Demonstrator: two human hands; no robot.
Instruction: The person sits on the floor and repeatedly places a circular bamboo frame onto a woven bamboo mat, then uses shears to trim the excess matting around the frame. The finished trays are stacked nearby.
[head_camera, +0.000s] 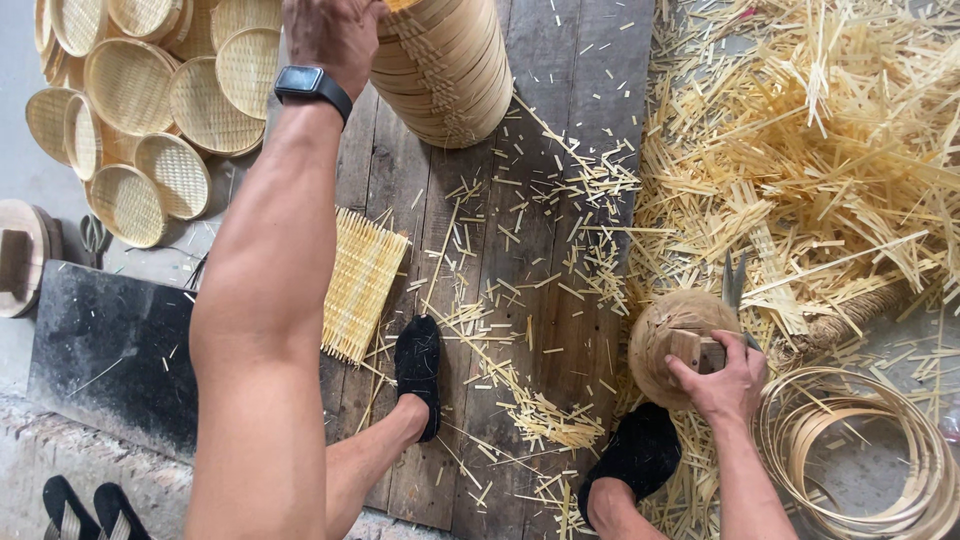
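Wood plank floor (560, 120) w/ bamboo offcuts. Left hand (330, 35) rests closed on top of stacked bamboo rings (445, 75); right hand (722, 385) clamped on round wooden block's handle (670, 335).

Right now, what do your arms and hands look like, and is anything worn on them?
Both arms are bare, with no sleeves in view and no gloves. The left hand has a black smartwatch with a dark square face strapped at the wrist. The right hand wears nothing visible: no watch, band or ring that I can make out.
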